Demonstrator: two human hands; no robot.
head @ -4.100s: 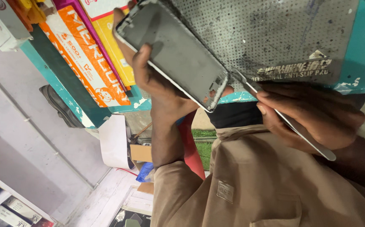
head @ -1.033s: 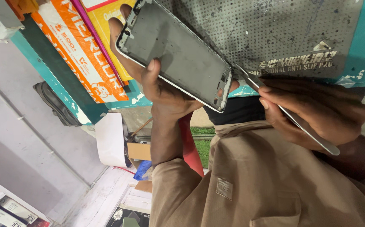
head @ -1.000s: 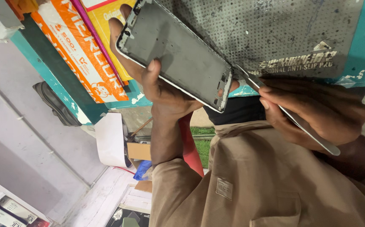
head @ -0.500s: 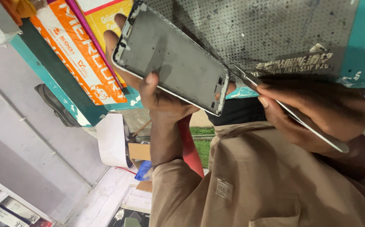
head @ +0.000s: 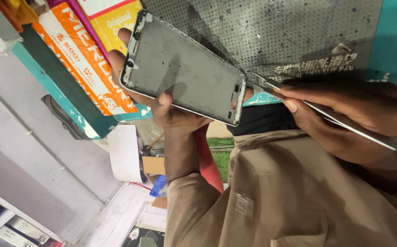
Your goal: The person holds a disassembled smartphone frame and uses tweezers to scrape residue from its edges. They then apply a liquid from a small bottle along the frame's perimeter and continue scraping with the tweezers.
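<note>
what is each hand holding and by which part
The left hand grips the phone frame from behind by its long edges. The right hand pinches the metal tweezers mid-shaft.

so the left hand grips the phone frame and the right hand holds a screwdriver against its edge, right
Not a screwdriver. In the head view the right hand holds flat metal tweezers, tip at the edge of the phone frame. The left hand does grip the frame.

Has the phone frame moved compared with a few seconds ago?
Yes. The phone frame has shifted up and left against the perforated grey mat, held by the left hand; its far end now overlaps the yellow box.
</note>
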